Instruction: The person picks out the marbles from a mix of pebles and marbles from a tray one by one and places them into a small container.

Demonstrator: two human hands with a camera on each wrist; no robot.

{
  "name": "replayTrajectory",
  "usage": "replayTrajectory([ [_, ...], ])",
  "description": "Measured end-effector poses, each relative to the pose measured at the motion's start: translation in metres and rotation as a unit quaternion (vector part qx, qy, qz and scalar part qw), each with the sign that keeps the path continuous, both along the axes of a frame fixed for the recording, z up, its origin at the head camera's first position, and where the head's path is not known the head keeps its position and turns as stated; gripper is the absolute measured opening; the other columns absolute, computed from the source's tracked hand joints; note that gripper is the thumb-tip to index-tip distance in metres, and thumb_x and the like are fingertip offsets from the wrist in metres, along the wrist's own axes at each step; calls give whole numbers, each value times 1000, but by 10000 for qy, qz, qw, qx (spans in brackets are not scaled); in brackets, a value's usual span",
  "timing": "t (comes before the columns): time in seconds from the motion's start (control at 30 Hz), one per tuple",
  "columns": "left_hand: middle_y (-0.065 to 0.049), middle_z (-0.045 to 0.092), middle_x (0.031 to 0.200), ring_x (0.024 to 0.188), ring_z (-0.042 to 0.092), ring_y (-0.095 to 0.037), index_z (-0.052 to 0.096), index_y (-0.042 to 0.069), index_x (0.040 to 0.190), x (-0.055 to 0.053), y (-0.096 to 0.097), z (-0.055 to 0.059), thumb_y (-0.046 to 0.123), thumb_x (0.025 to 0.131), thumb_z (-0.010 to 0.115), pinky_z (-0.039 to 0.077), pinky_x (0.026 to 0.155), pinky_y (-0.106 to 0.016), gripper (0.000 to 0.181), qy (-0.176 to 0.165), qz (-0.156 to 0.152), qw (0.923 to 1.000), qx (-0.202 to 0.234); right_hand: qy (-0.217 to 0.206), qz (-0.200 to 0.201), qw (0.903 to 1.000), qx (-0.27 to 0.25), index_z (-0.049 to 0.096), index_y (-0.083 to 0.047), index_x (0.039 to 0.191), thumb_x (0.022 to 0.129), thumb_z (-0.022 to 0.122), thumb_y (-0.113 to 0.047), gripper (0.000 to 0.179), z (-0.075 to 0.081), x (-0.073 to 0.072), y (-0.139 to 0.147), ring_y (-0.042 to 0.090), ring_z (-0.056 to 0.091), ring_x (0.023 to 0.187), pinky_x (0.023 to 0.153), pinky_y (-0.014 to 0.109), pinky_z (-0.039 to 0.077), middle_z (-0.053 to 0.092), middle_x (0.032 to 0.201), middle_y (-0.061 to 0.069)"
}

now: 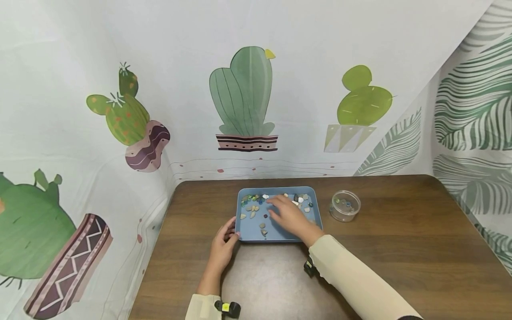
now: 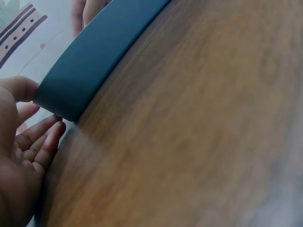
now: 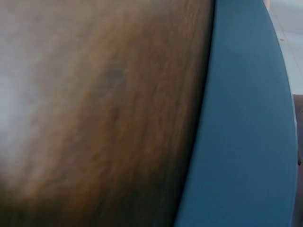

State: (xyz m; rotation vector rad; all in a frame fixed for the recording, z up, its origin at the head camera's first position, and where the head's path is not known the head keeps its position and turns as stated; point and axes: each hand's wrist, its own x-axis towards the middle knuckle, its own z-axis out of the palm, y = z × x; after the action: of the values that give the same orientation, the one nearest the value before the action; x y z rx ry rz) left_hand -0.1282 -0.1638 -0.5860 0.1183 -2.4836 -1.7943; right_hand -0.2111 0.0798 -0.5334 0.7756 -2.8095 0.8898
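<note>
A shallow blue tray [image 1: 248,236] sits on the table with small stones in it. At its front left corner my left hand [image 1: 222,243] holds on, thumb over the rim; in the left wrist view the left hand [image 2: 21,156] has its fingers against the tray wall [image 2: 90,66]. My right hand [image 1: 289,214] is over the middle of the tray, index finger and thumb apart. White pebbles [image 1: 265,196] lie just beyond its fingertips. Nearer the thumb is a dark red stone [image 1: 266,216]. Beige stones [image 1: 253,214] and green and blue glass pieces [image 1: 252,198] lie to the left.
Right of the tray stands a round clear container [image 1: 345,206] with a few small pieces inside. White and dark stones [image 1: 298,198] cluster in the tray's back right. The wooden table [image 1: 392,231] ends at a cactus-print cloth [image 1: 296,155] behind.
</note>
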Motion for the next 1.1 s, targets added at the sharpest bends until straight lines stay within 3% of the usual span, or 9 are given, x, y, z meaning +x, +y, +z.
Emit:
replayTrajectory([
  [0.07,-10,60,129,112,57,-24,53,22,138,1,1,4,10,92,62,46,93,-24,48,-59,1,10000,-19,30,24,10000,71,63,-8,125,90,66,-17,36,-1,-3,-4,26,60,117,101,42,47,62,124,8],
  [0.3,-16,59,131,113,57,-28,51,13,140,10,6,35,8,92,60,46,93,-25,49,-60,-160,9998,-33,-66,122,9991,394,60,-7,130,92,64,-19,40,-5,-11,-13,28,58,120,103,43,46,61,127,11],
  [0.63,-17,59,129,111,58,-27,53,12,139,10,6,37,7,92,61,46,92,-24,48,-50,-137,9999,-22,-265,368,9957,805,55,-7,135,94,60,-17,43,-10,-19,-22,27,49,133,112,41,38,54,140,11],
  [1.1,-18,59,129,111,58,-29,53,12,138,10,6,38,6,91,61,46,92,-23,48,-64,-164,9998,19,56,453,9930,1091,62,-9,125,93,63,-17,34,-12,-22,-27,27,56,126,109,41,41,62,130,9],
])
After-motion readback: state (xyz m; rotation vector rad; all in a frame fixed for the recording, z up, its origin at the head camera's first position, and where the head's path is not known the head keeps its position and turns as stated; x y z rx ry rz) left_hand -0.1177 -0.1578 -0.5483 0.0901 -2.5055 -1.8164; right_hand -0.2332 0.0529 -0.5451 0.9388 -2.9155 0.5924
